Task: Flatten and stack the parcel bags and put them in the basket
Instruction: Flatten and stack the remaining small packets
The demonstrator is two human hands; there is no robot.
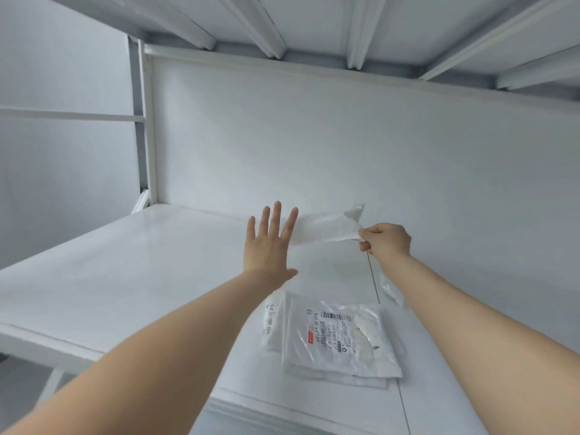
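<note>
Surface [141,262] in plain white is seen at the left, and above its middle the left grip [270,246] is held flat, fingers straight and apart, with nothing in it. Just right of it a white parcel bag [326,229] is lifted off the surface at the far side, crumpled and sagging. Its right corner is pinched by the right grip [387,241] (thumb and forefinger clamped on the edge, other fingers curled). Nearer, between the two forearms, a stack of flattened bags [339,343] is laid with a label facing up. A further piece of clear bag [390,290] is partly hidden by the right forearm.

Flattening the held bag is judged to be the step in hand. It would be done well if the bag were laid down first, the pinched corner kept taut, and the open palm swept away from the pinch toward the free end, so that air and creases are driven out. No basket is shown, and whether anything lies inside the bags cannot be told.
</note>
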